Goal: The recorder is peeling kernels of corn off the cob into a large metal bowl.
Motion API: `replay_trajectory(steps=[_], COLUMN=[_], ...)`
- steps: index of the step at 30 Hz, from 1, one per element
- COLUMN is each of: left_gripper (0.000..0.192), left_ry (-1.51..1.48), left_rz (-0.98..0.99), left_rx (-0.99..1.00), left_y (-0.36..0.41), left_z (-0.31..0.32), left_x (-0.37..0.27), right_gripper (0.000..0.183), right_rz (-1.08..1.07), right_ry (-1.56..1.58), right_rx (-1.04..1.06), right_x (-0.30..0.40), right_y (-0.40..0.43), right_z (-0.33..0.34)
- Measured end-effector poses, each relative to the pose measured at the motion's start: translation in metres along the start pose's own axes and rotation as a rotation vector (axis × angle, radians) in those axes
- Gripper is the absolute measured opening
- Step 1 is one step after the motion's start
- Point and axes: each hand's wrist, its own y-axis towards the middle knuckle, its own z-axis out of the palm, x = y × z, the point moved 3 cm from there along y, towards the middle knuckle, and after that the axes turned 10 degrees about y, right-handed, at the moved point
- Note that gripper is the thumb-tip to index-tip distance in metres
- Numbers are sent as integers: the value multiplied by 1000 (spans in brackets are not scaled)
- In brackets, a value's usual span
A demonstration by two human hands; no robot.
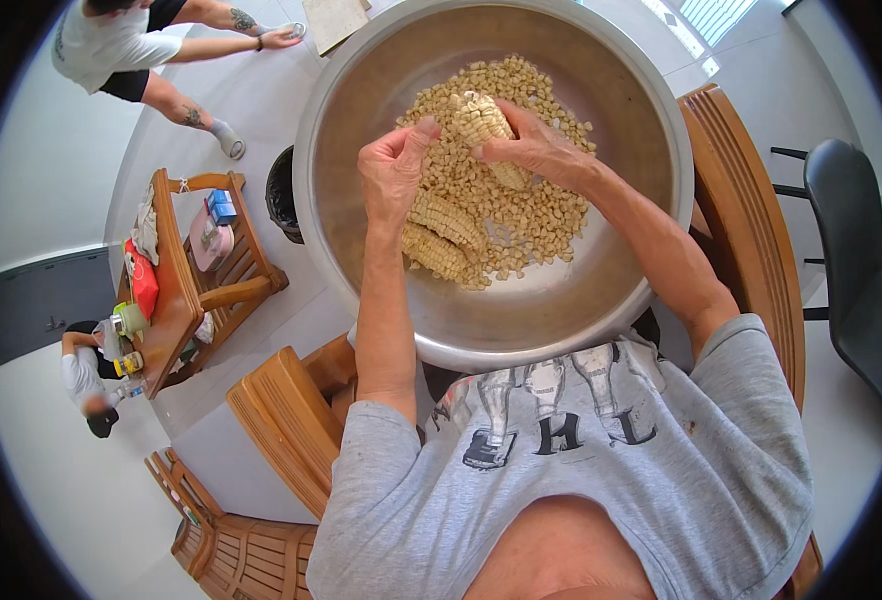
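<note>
A large metal basin (366,247) stands before me, with a wide layer of loose pale corn kernels (542,225) over its bottom. In my right hand (535,146) is a corn cob (480,120), tilted, with rows of kernels still on it. My left hand (396,172) hovers just left of that cob, fingers curled in and thumb pressed towards them; no object shows in it. Beneath my left wrist, two more kernel-covered cobs (435,251) lie side by side on the loose kernels, partly covered by my forearm.
A black-lined bin (283,199) stands left of the basin. Wooden chair arms (748,217) flank me. Farther left is a wooden table (175,300) bearing bottles and a red bag. One person (118,49) is at upper left, another (85,375) beyond the table. A dark chair (850,247) stands right.
</note>
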Motion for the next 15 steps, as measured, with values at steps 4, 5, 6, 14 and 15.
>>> replay_trajectory(steps=[4, 5, 6, 14, 15], left_gripper=[34, 35, 35, 30, 30], left_ry=[-25, -200, -199, -217, -205], left_rz=[145, 174, 172, 107, 125], left_rx=[1, 46, 45, 174, 149], left_y=[0, -1, 0, -2, -2], left_z=[8, 12, 13, 5, 3], left_x=[-7, -10, -10, -17, -19], right_gripper=[57, 57, 56, 50, 49], right_rz=[5, 8, 25, -84, -87], right_ry=[62, 64, 52, -72, -107], right_rx=[39, 36, 76, 137, 155], right_x=[-4, -5, -4, -9, -5], right_y=[0, 0, 1, 11, 8], right_z=[2, 2, 3, 9, 7])
